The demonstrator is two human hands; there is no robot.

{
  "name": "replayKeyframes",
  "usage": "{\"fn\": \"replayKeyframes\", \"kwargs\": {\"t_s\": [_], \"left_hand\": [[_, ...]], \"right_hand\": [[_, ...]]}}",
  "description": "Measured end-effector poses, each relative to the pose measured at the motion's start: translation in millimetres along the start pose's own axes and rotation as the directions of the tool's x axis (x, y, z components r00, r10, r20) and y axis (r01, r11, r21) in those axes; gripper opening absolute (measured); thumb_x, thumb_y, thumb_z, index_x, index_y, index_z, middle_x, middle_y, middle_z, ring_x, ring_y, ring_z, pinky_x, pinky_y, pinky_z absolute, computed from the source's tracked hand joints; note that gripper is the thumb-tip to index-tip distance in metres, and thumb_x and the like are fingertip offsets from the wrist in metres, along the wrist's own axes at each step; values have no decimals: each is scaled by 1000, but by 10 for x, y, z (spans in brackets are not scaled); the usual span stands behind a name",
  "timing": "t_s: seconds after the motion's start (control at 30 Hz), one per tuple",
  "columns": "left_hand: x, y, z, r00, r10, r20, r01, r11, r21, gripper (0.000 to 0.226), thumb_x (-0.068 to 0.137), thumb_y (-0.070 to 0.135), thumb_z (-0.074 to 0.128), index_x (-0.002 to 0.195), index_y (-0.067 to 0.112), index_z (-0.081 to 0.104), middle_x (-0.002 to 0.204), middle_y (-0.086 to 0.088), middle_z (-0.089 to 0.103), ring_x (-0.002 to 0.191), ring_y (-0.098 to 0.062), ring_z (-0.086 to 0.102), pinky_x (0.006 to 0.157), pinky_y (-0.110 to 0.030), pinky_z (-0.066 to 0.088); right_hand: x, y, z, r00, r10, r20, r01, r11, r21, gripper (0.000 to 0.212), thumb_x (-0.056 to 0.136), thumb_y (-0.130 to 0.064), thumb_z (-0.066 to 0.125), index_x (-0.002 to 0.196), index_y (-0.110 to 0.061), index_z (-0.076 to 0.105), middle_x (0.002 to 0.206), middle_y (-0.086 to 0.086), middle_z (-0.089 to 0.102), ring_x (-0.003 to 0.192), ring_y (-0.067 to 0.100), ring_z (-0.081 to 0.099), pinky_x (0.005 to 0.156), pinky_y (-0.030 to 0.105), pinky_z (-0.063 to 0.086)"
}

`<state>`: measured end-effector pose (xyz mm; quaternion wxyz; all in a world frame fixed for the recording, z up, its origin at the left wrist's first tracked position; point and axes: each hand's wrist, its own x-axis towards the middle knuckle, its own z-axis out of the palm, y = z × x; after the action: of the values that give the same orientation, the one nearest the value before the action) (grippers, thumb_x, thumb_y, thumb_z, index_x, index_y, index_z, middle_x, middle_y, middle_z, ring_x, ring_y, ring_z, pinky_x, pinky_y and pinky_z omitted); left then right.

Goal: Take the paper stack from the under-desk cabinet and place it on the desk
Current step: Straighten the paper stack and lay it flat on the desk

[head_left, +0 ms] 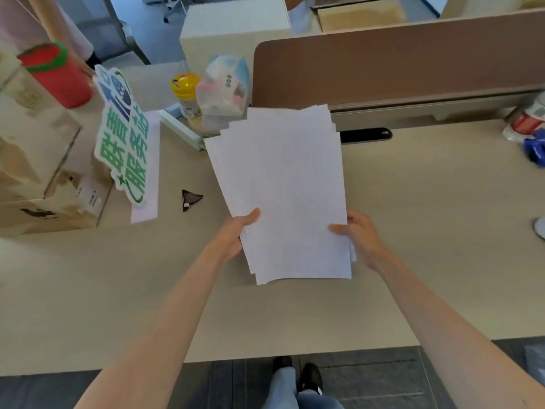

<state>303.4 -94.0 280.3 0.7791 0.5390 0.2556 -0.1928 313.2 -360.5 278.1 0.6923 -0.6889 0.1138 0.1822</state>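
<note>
Both hands, the left hand (236,231) and the right hand (361,236), are pinching the paper stack (283,187) over the surface (427,231), probably needing to lower it flat and let go.

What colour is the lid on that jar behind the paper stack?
Yellow; the lid shows best in the head view.

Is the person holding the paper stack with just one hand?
No, both the left hand and right hand grip the paper stack.
</note>
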Motion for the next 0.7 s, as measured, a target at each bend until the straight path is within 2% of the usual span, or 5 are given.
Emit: {"fn": "replayKeyframes", "kwargs": {"t_s": [0.17,0.27,0.37,0.53,0.7], "left_hand": [[65,221,71,987,163,-2,-163,987,11,32,91,15,63,123,15,59,130,-9,65,117,-25,63,99,-42,50],[37,393,76,972,235,26,-236,969,73,32,90,12,64,122,14,61,128,-10,66,116,-25,65,99,-41,51],[15,437,29,970,242,19,-243,961,132,40,86,5,67,126,6,60,127,-13,67,115,-28,66,97,-41,53],[0,317,-3,969,241,46,-245,961,130,47,84,3,68,129,10,57,127,-8,67,115,-23,66,97,-36,54],[-34,368,-81,966,243,84,-255,951,178,53,80,2,71,131,7,57,127,-8,68,114,-21,67,94,-32,55]], "right_hand": [[219,-273,57,1000,-2,17,1,999,38,25,74,-3,72,97,-12,70,96,2,75,89,25,71,72,31,57],[344,-484,106,999,-46,-4,46,994,102,24,73,-7,76,96,-12,72,101,5,75,97,26,69,80,34,55],[381,-570,158,994,-111,-8,111,985,133,38,70,-3,78,104,-16,69,112,7,72,101,21,68,86,34,54],[306,-449,221,992,-126,27,123,986,109,43,73,-1,75,112,-14,63,104,0,71,86,6,71,71,20,55],[262,-495,179,980,-175,91,171,984,51,44,72,-3,77,112,-14,64,115,7,70,103,19,67,90,35,54]]}}
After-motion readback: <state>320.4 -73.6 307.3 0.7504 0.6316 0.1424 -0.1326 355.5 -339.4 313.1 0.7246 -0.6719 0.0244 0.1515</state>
